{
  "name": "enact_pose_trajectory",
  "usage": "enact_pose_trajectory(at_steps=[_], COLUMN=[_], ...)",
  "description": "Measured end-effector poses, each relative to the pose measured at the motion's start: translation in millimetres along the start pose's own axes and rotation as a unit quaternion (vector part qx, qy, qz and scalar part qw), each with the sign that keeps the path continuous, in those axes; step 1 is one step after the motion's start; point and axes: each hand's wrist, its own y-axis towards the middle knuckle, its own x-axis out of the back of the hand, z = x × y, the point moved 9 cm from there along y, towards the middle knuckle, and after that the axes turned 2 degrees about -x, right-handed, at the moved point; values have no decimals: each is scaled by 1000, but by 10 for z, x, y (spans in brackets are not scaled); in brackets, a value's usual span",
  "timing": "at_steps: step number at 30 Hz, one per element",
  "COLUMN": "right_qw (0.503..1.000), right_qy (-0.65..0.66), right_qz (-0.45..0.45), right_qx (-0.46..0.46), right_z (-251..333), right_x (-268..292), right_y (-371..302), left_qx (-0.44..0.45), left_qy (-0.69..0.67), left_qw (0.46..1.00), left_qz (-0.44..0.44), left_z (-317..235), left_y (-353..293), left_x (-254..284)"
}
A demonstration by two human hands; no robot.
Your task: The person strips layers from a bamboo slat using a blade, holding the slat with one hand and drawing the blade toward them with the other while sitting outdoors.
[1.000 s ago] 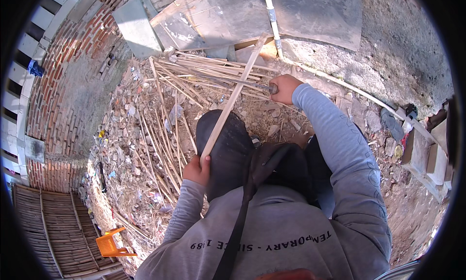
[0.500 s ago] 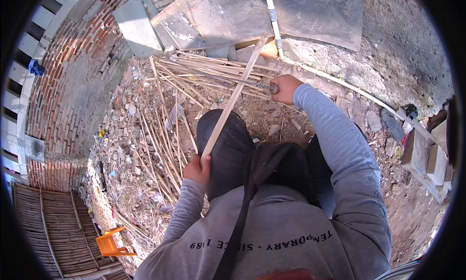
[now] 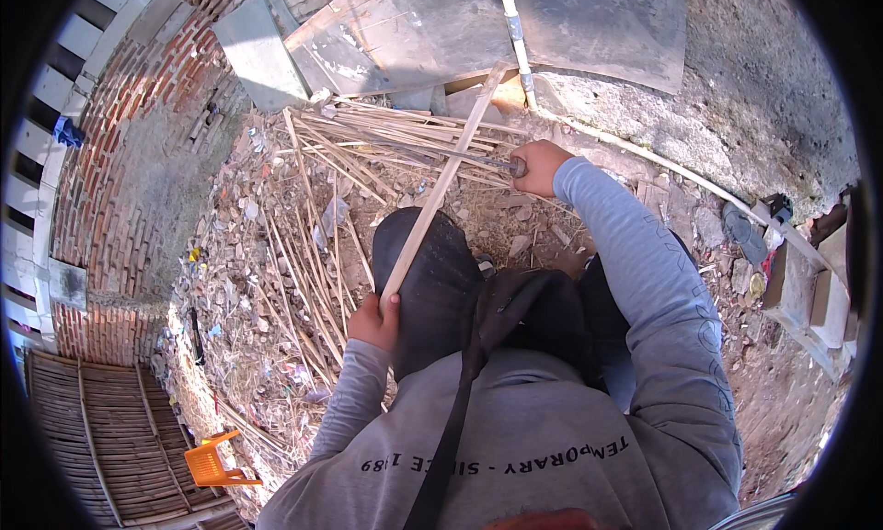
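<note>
Head view: the left hand [image 3: 372, 323] grips the near end of a pale wooden strip [image 3: 434, 199], apparently to steady it. The strip slants far and right over the left knee [image 3: 437, 273], which seemingly serves as support. The right hand [image 3: 541, 169] is closed round the handle [image 3: 520, 167] of a thin dark blade [image 3: 492, 161], to the strip's right, presumably for clearance. The blade crosses the strip's far half; contact cannot be confirmed. Loose sticks [image 3: 299, 282] lie left and far, seemingly set within reach.
</note>
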Motion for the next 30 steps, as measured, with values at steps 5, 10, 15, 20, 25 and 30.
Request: enact_pose_trajectory(at_steps=[5,10,15,20,25,30], right_qw=[1000,1000,1000,999,995,992], right_qy=[0,5,2,-45,-93,-127], right_qz=[-3,-7,-9,4,-5,-16], right_qx=[4,9,11,17,-23,1], right_z=[-18,-9,1,202,15,292], right_x=[-16,-12,15,201,331,242], right_y=[12,11,-6,-66,-134,-225], left_qx=[3,-3,1,-3,-1,1], left_qy=[2,9,7,5,-4,-1], left_qw=[1000,1000,1000,1000,1000,999], left_qz=[-2,-5,2,-3,13,41], left_z=[4,40,7,43,20,68], left_y=[-1,-2,2,-21,4,13], left_x=[1,-16,-11,5,-34,-16])
